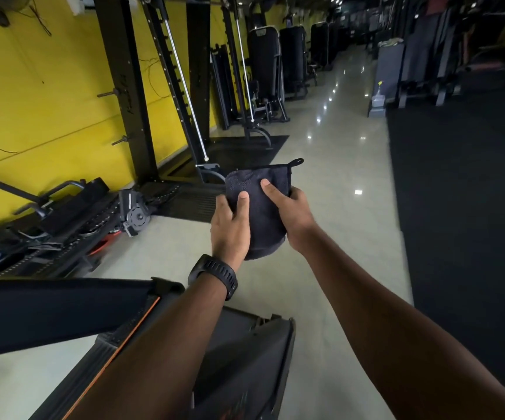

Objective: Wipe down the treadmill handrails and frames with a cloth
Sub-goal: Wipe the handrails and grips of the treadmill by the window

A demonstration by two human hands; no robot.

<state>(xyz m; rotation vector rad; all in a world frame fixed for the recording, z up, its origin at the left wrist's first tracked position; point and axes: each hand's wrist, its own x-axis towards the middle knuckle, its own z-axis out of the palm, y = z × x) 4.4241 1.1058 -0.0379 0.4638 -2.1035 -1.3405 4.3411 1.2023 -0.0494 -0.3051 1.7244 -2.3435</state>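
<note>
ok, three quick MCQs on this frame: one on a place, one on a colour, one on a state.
1. Where is the cloth?
A. lying on a bench
B. in the air between both hands
C. draped over a rail

2. What colour is the wall on the left?
A. white
B. yellow
C. red

3. How is the cloth held?
A. by one hand, the other hanging free
B. by no hand
C. both hands grip it

Answers:
1 B: the left hand and right hand hold it up between them.
2 B: the wall is plainly bright yellow.
3 C: each hand's thumb presses on the cloth's front.
</note>
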